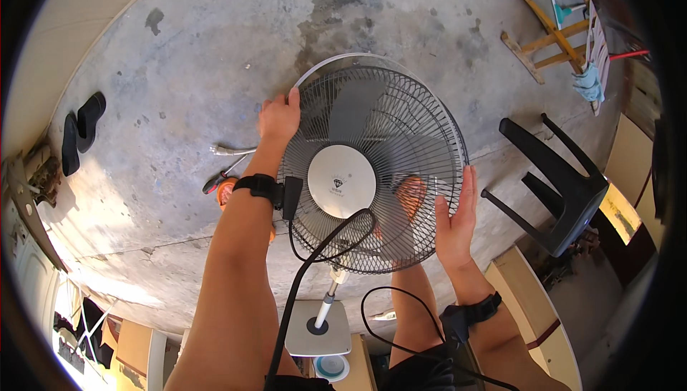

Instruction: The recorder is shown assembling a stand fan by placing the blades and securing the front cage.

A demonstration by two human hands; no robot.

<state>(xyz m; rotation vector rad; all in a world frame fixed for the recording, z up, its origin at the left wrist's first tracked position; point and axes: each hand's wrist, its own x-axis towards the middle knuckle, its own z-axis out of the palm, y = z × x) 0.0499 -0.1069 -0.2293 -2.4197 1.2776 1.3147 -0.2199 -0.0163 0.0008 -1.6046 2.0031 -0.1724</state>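
A standing fan's round dark wire guard (pixel 422 126) faces me, with a silvery disc (pixel 341 181) at its centre and grey blades showing through the wires. Along the far side, a pale ring (pixel 358 55) stands slightly away from the wires. My left hand (pixel 279 118) has its fingers curled at the far left of this rim, some of them hidden behind the hand. Against the guard's right edge rests my right hand (pixel 456 226), fingers stretched out and thumb apart. Below is the fan's white pole (pixel 325 310) on a pale square base (pixel 293 337).
Left of the fan lie a screwdriver (pixel 215 182) and a metal tool (pixel 232 150). Dark slippers (pixel 89 120) sit far left. To the right are a tipped black stool (pixel 565 191) and a wooden folding frame (pixel 562 37). A black cable (pixel 286 312) crosses the guard.
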